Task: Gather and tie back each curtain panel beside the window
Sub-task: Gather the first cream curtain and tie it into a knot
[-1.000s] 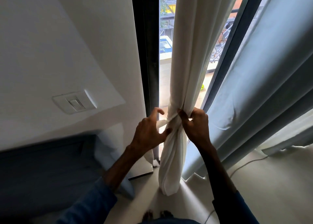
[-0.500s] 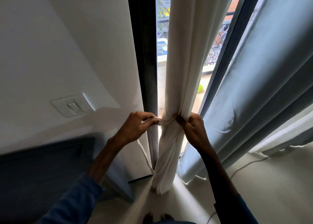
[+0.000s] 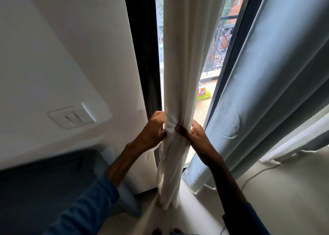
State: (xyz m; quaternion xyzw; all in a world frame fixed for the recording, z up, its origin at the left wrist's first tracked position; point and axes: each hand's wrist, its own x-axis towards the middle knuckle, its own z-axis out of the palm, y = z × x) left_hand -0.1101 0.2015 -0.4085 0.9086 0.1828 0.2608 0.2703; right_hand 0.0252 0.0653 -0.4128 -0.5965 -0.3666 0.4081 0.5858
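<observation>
One white curtain panel (image 3: 181, 65), one grey curtain panel (image 3: 267, 92), two hands (image 3: 151, 131) (image 3: 195, 135), one wall switch (image 3: 73, 119), one basket (image 3: 203, 95).

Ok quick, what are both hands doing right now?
Left hand: grips the white curtain at its gathered waist.
Right hand: pinches the same curtain.

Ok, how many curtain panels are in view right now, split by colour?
Cream curtain panel, bunched, gripped by left hand and right hand: 1
Grey-blue curtain panel, hanging loose: 1
White fabric at far right, mostly hidden, possibly another panel: 1
Total: 3, one uncertain
</observation>
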